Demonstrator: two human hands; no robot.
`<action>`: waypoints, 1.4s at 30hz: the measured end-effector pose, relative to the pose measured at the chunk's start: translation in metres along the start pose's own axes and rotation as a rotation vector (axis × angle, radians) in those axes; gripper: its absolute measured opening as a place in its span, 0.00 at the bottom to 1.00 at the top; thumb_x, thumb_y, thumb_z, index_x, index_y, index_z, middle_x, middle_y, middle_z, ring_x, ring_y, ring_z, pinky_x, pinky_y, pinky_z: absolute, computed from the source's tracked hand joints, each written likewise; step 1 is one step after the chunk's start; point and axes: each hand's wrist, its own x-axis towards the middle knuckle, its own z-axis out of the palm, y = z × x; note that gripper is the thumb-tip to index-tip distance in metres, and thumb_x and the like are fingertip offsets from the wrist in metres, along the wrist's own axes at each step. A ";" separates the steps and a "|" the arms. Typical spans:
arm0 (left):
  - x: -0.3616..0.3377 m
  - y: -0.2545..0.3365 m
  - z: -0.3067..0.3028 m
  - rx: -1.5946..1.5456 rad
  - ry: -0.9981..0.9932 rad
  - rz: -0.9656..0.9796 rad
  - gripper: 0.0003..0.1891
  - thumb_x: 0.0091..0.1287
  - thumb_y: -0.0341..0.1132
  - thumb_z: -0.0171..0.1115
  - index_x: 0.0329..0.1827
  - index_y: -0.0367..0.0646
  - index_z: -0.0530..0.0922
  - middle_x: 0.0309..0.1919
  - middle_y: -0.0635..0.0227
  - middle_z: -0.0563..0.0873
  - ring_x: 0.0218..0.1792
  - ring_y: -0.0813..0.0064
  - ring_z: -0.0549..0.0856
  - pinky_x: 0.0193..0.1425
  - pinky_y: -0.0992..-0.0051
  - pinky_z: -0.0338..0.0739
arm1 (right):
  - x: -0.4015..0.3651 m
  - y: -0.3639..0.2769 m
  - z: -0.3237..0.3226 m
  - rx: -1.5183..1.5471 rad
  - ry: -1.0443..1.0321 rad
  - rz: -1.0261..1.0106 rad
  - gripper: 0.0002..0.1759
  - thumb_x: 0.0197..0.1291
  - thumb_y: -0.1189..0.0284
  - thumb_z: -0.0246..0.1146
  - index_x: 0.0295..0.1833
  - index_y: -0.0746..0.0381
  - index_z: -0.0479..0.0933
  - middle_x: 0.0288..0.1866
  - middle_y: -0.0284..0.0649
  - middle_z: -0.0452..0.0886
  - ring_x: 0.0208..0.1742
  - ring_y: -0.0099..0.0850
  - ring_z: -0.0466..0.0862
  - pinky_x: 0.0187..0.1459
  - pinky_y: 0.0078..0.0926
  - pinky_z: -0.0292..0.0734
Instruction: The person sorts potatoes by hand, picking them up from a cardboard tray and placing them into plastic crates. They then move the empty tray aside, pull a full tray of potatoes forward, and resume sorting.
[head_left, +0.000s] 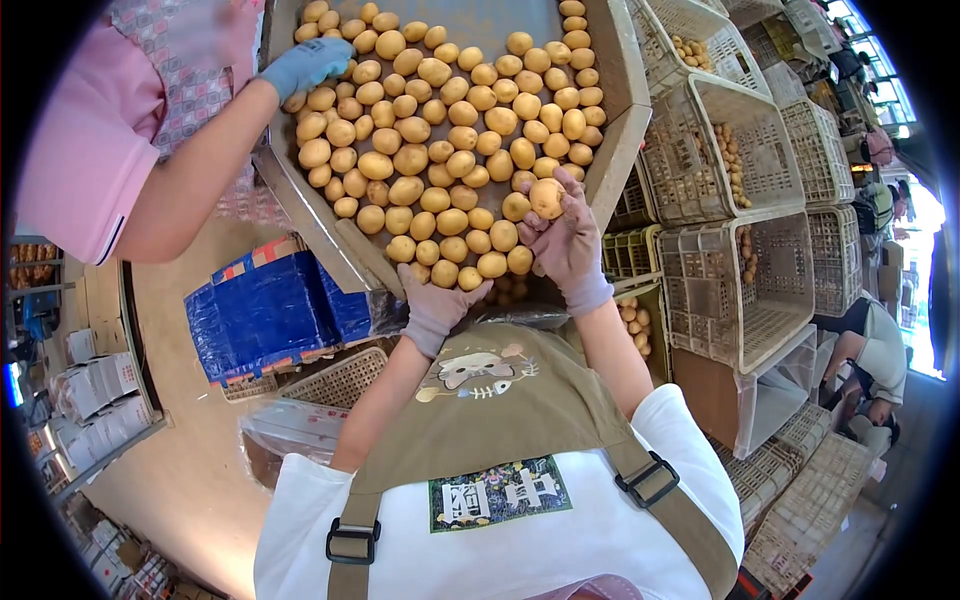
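A wide sorting table [620, 150] with raised sides holds a layer of many yellow potatoes [411, 158]. My right hand [568, 240], in a pale mauve glove, pinches one potato [547, 198] between thumb and fingers, raised above the others at the table's near right. My left hand [440, 308], gloved the same way, rests at the near edge of the table. Its thumb and fingers are spread against the closest potatoes, and some fingertips are hidden.
At the left, a co-worker's blue-gloved hand [310, 68] reaches among the potatoes. Plastic crates [735, 290], some with potatoes inside, are stacked on the right. A blue-covered box [262, 318] stands left of the table. More potatoes [634, 322] lie in a crate near my right arm.
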 end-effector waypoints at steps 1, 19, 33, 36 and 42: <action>-0.001 0.000 0.000 -0.026 0.023 -0.011 0.44 0.69 0.75 0.38 0.83 0.61 0.56 0.83 0.66 0.57 0.81 0.48 0.58 0.70 0.26 0.63 | 0.000 -0.001 0.000 0.024 -0.027 0.002 0.20 0.75 0.63 0.55 0.70 0.50 0.68 0.64 0.46 0.77 0.45 0.34 0.82 0.54 0.41 0.85; -0.004 -0.001 -0.004 -0.046 -0.013 -0.060 0.47 0.67 0.78 0.36 0.84 0.61 0.55 0.84 0.69 0.56 0.82 0.47 0.56 0.74 0.25 0.55 | -0.040 -0.131 0.132 -1.060 -0.171 -1.729 0.22 0.75 0.71 0.56 0.72 0.60 0.67 0.68 0.48 0.74 0.62 0.42 0.79 0.55 0.38 0.85; -0.009 -0.004 -0.005 0.212 -0.220 0.095 0.44 0.69 0.68 0.51 0.82 0.54 0.52 0.82 0.65 0.58 0.80 0.53 0.61 0.77 0.35 0.59 | 0.031 -0.085 0.044 -1.848 -0.113 -0.932 0.21 0.60 0.81 0.64 0.60 0.63 0.79 0.52 0.50 0.85 0.50 0.50 0.85 0.53 0.43 0.81; -0.007 -0.005 0.003 0.138 -0.127 0.082 0.43 0.69 0.66 0.51 0.81 0.53 0.52 0.81 0.63 0.60 0.79 0.52 0.62 0.74 0.38 0.65 | -0.021 -0.021 0.016 -2.120 -0.468 -0.420 0.25 0.60 0.64 0.66 0.64 0.56 0.79 0.58 0.49 0.82 0.55 0.50 0.82 0.62 0.47 0.75; -0.011 0.004 -0.014 0.027 0.009 -0.050 0.40 0.69 0.64 0.58 0.79 0.56 0.58 0.78 0.68 0.66 0.77 0.60 0.66 0.76 0.37 0.56 | -0.025 0.017 0.000 -2.207 -0.322 -0.448 0.22 0.59 0.62 0.65 0.59 0.56 0.79 0.57 0.47 0.82 0.57 0.46 0.83 0.60 0.47 0.75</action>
